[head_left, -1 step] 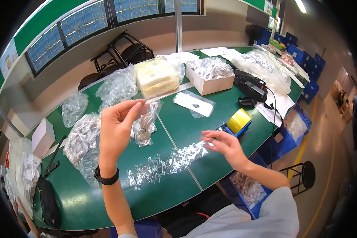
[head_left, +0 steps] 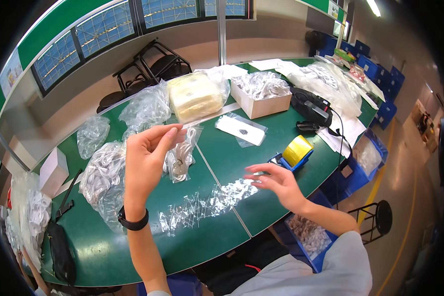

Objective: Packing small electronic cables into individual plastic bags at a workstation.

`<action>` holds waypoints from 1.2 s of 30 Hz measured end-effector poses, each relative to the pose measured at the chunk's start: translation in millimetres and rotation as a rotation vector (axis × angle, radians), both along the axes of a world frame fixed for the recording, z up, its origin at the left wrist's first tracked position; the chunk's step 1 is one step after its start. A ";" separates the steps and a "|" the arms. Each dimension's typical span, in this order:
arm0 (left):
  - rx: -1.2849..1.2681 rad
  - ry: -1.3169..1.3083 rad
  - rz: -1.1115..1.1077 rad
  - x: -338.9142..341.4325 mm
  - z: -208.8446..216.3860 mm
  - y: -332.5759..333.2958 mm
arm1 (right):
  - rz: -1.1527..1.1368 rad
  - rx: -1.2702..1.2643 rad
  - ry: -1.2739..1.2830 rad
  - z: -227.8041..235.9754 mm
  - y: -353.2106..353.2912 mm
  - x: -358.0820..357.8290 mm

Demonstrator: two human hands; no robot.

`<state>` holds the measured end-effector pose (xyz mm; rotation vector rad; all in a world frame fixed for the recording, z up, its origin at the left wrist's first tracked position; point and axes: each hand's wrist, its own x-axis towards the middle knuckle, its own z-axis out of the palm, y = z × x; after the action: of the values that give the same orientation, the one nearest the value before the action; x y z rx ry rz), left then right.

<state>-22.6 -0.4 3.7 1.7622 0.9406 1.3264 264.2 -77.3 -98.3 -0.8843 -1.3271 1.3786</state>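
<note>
My left hand [head_left: 148,155], with a dark band on its wrist, is raised over the table, thumb and fingertips pinched together. A see-through edge shows at the fingertips; I cannot make out what it belongs to. Just beyond that hand is a clear bag with a coiled white cable [head_left: 181,160], partly covered by the fingers; whether they touch it is unclear. My right hand [head_left: 276,183] hovers palm down with its fingers apart, holding nothing. Below it, a row of small white and clear strips [head_left: 209,203] lies scattered across the green table [head_left: 222,163].
A yellow tape roll on a blue dispenser [head_left: 297,151] stands beyond my right hand. Farther back are a flat white packet [head_left: 240,129], a white box of bagged items [head_left: 261,103] and a yellowish wrapped bundle [head_left: 195,96]. Bagged white cables [head_left: 103,172] lie left; another person's hand [head_left: 29,266] shows at far left.
My right hand has shifted slightly to the left. My left hand is almost unmoved, its fingers still pinched.
</note>
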 end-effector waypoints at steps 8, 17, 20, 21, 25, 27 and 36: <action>0.058 0.008 -0.100 15.7 -1.2 -9.0 | -0.160 0.493 -0.175 56.7 53.5 -60.5; 0.042 -0.023 -0.099 12.2 4.0 -14.3 | -0.198 0.523 -0.069 84.9 69.9 -75.9; 0.052 -0.071 -0.106 15.2 2.4 -13.4 | -0.210 0.580 -0.102 94.2 67.6 -73.3; 0.070 -0.085 -0.079 15.0 2.4 -13.6 | -0.203 0.598 -0.121 96.9 66.7 -72.9; 0.092 -0.108 -0.030 13.3 4.9 -16.5 | -0.193 0.669 -0.135 101.3 63.4 -70.3; 0.129 -0.154 -0.029 16.0 6.3 -21.0 | -0.165 0.632 -0.068 102.5 61.6 -68.5; 0.325 -0.138 -0.205 5.7 16.4 -46.7 | 0.077 0.835 0.027 117.4 42.0 -52.1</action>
<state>-16.9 -47.0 20.1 1.9186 0.4725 1.5061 212.1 -35.3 19.1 -0.2446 -1.7200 0.7487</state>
